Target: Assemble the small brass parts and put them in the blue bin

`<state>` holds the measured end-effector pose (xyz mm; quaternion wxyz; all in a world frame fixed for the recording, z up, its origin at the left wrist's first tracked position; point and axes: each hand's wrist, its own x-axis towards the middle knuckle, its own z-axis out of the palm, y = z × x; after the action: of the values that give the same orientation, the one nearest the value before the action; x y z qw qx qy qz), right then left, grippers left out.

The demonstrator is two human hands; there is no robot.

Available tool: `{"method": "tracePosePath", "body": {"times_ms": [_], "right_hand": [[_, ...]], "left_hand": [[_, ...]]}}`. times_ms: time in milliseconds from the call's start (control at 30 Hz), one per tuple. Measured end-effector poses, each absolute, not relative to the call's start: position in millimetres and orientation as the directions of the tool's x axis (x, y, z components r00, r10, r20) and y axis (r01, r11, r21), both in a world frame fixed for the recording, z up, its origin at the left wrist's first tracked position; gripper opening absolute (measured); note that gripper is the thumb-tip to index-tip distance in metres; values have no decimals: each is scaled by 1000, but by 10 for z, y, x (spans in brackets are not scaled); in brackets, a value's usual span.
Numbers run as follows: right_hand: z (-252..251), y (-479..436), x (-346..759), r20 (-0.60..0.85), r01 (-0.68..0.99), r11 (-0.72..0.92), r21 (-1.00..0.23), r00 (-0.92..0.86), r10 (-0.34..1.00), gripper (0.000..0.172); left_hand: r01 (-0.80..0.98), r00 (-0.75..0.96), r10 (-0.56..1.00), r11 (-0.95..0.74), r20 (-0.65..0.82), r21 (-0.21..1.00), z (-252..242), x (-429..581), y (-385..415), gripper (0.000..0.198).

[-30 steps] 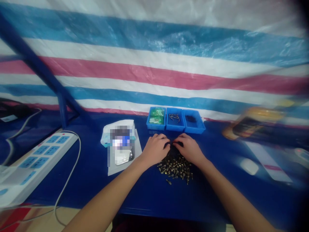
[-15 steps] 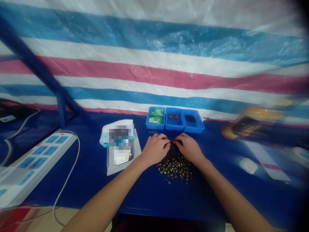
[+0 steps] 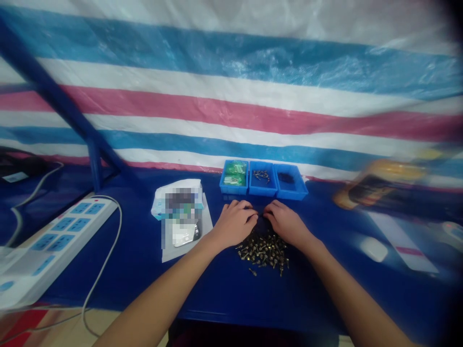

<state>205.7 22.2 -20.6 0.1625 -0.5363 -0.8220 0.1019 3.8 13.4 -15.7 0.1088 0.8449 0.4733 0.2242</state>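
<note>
A heap of small brass screws point(image 3: 263, 251) lies on the blue table top point(image 3: 224, 284). My left hand point(image 3: 234, 224) and my right hand point(image 3: 285, 223) rest at the far side of the heap, knuckles up, fingers curled toward each other over a small dark lump point(image 3: 261, 223). The fingertips almost meet; what they pinch is hidden. Behind the hands stand three small blue bins: one with green packets point(image 3: 234, 176), one with a few screws point(image 3: 262, 177), one with dark parts point(image 3: 288, 180).
A white bag with a phone-like device point(image 3: 183, 219) lies left of the hands. A white power strip with its cord point(image 3: 54, 236) is at the far left. A yellow and black tool point(image 3: 376, 188) and a white mouse point(image 3: 373, 249) sit at the right. A striped tarp hangs behind.
Both hands stay at the heap; their fingers have shifted slightly closer together over the dark lump. Nothing else has moved.
</note>
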Motion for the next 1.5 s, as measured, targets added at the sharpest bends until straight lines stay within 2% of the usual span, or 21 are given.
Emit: {"method": "tracePosePath", "body": {"times_ms": [133,333,467,633,733,1000,1167,1267,1333,1433,1500], "right_hand": [[-185,220,2043,241,749,440,-496,-368,898,13],[-44,134,1974,337,560,454,-693,-305,891,12],[-12,111,1978,301,460,374,-805,-228,926,13],[-36,136,1993,219,250,257,-933,-171,961,21],[-31,136,1995,183,186,215,-959,-178,967,26],[14,125,2001,73,198,124,-972,-247,966,22],[-3,138,2010,56,213,116,-970,-268,962,22],[-20,166,2043,69,233,114,-966,-194,979,32],[-34,198,2082,106,217,122,-969,-82,991,38],[-49,247,2149,213,123,196,-973,146,966,29],[-48,261,2182,276,107,257,-960,221,935,58]], "left_hand": [[700,384,859,-510,339,500,-121,54,176,21],[491,374,846,-528,379,693,-33,75,170,14],[377,329,869,-480,370,792,37,79,140,13],[315,277,917,-370,288,874,72,75,135,15],[295,270,919,-362,286,885,71,66,142,13],[304,282,914,-372,290,877,61,56,153,12],[320,285,917,-366,280,874,25,65,159,11],[334,275,917,-372,288,866,13,67,164,10],[341,266,917,-377,296,861,11,66,167,10],[349,262,918,-377,298,858,13,65,169,9],[353,258,919,-376,298,857,15,66,167,9]]}}
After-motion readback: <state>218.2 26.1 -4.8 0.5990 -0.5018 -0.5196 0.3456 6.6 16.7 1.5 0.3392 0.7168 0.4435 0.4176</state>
